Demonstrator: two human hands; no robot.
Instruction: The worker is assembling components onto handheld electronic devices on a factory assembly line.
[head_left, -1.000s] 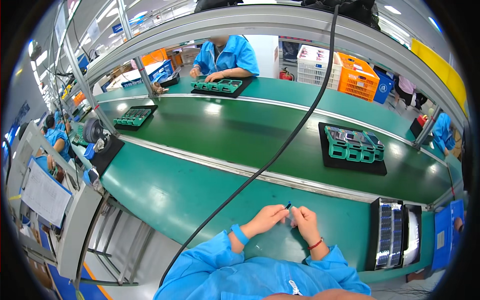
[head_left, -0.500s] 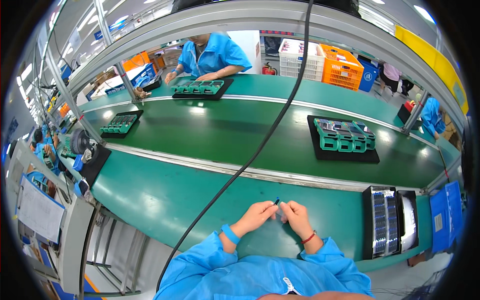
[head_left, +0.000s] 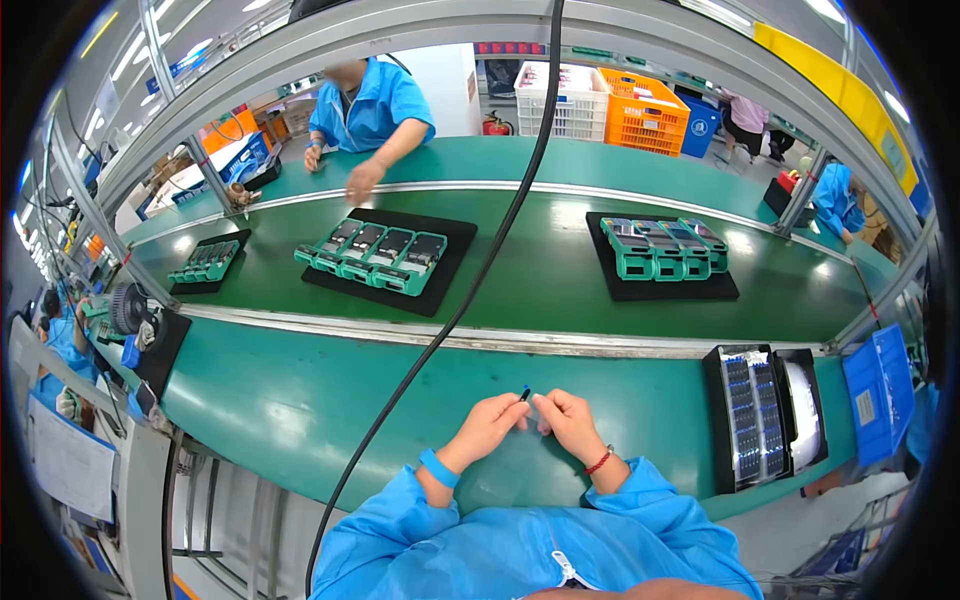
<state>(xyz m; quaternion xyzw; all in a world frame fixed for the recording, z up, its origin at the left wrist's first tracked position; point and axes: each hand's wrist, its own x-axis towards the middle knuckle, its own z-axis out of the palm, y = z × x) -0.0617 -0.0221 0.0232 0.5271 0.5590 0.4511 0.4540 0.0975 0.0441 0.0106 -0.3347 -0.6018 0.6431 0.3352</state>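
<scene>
My left hand (head_left: pixel 487 428) is closed in a pinch on a small black part with a blue tip (head_left: pixel 525 394), held upright just above the green bench. Close beside it, my right hand (head_left: pixel 570 428) is also closed, thumb and fingers pressed together. What sits between its fingertips is too small to make out. The fingertips of both hands nearly meet. Off to the right, a black tray (head_left: pixel 746 418) holds rows of small black and blue parts in clear strips.
A belt (head_left: pixel 520 290) beyond my bench carries black mats with green frames (head_left: pixel 665 250), (head_left: pixel 380 255), (head_left: pixel 205 262). A black cable (head_left: pixel 430 345) hangs across the view. A blue bin (head_left: pixel 880 385) stands right. Opposite, a co-worker's hand (head_left: pixel 366 182) reaches over the belt.
The co-worker's mat of green frames has come from the far bench onto the belt, and that person's hand is now above it. My hands stay together in much the same pose; the view has shifted slightly.
</scene>
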